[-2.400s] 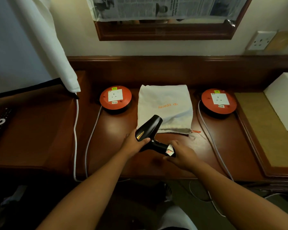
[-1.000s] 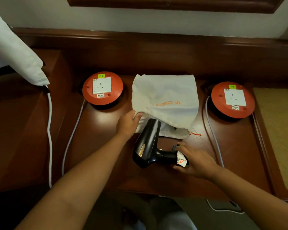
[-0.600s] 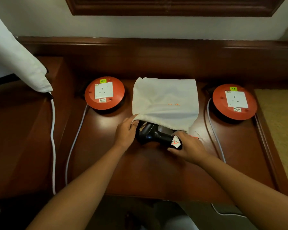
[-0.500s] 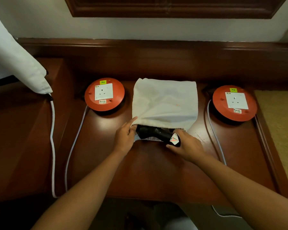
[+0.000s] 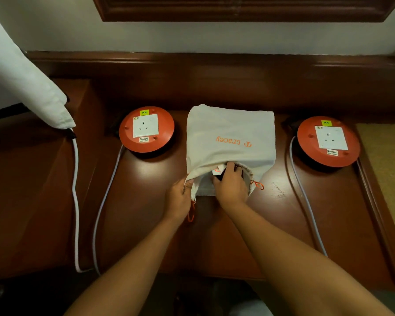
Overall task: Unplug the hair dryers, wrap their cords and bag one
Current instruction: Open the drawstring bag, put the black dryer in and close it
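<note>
A cream cloth drawstring bag point(image 5: 230, 137) with orange lettering lies in the middle of the dark wooden desk point(image 5: 146, 201), mouth toward me. My left hand point(image 5: 179, 198) pinches the left edge of the bag's mouth and holds it up. My right hand point(image 5: 230, 183) reaches into the opening, shut on the black hair dryer point(image 5: 218, 174). Only the dryer's handle end with its white tag shows; the rest is hidden inside the bag. An orange drawstring hangs below my left hand and another loops at the mouth's right side.
Two orange round extension reels with white sockets sit on either side of the bag, left reel point(image 5: 146, 130) and right reel point(image 5: 328, 141), each with a grey cable running off the desk's front edge. A white cloth-covered object point(image 5: 25, 80) hangs at the left.
The hair dryer went from in front of the bag into its mouth until almost fully inside. My right hand followed it in. My left hand keeps lifting the bag's edge.
</note>
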The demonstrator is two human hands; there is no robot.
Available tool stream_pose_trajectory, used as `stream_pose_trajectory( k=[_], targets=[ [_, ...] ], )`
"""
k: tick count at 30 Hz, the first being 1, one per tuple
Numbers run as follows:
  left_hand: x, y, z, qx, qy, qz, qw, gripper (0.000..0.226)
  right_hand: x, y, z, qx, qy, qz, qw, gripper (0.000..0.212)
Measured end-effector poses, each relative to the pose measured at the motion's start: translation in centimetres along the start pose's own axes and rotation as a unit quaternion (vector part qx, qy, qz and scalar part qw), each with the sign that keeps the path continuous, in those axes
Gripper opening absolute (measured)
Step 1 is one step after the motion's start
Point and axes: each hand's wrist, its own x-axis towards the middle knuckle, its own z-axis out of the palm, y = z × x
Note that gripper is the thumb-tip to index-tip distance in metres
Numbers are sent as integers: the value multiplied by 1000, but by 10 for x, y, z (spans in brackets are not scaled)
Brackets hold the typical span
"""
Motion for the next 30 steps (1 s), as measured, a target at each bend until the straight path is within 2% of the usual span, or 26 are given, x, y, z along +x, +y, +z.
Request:
stream_pose_trajectory(
  k=[3,8,12,15,17,20,23,26,30],
  targets=[
    [-1,1,0,-8,8,-28,1000,25,4,-19,1,44,-13,33,998,52],
    [8,-8,-3,-30,32,-89,995,28,4,-25,11,95,-59,28,993,50],
    [7,-14,-6,-18,31,-94,995,28,2,-17,18,181,-93,40,978,48],
    [3,-17,-7,-22,10,-99,995,23,1,-9,22,220,-90,27,971,38],
    [-2,-18,-8,-3,1,-94,996,22,1,-3,25,221,-80,9,972,34],
    [-7,-22,-11,69,-5,-43,997,22,1,-1,21,226,-77,-5,971,32],
    [-8,-23,-15,60,-29,-38,997,33,-2,-2,15,188,-54,-31,980,39],
    [-13,-21,-19,35,-31,-33,998,42,-3,-3,12,136,-31,-58,989,35],
    [-14,-15,-23,32,-26,-42,998,22,-1,-5,10,88,-10,-86,992,38]
  ],
)
